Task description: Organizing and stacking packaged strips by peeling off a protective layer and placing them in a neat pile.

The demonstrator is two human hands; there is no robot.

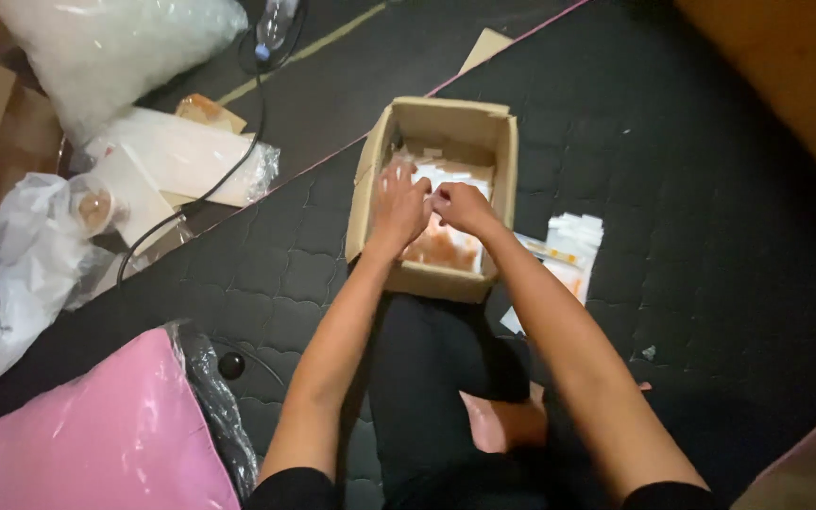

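Observation:
An open brown cardboard box (502,151) sits on a dark quilted mat in front of me, holding several small white and orange packets (441,247). Both my hands are inside it. My left hand (399,203) and my right hand (460,206) meet over the packets, fingers curled, pinching a small white packet (432,178) between them. What exactly each hand grips is partly hidden by the fingers.
A stack of white packets (573,236) lies right of the box. A pink plastic-wrapped bundle (96,434) is at lower left. White plastic bags (30,255), flat white packages (181,156), a black cable (238,161) and a bottle (274,24) lie at upper left.

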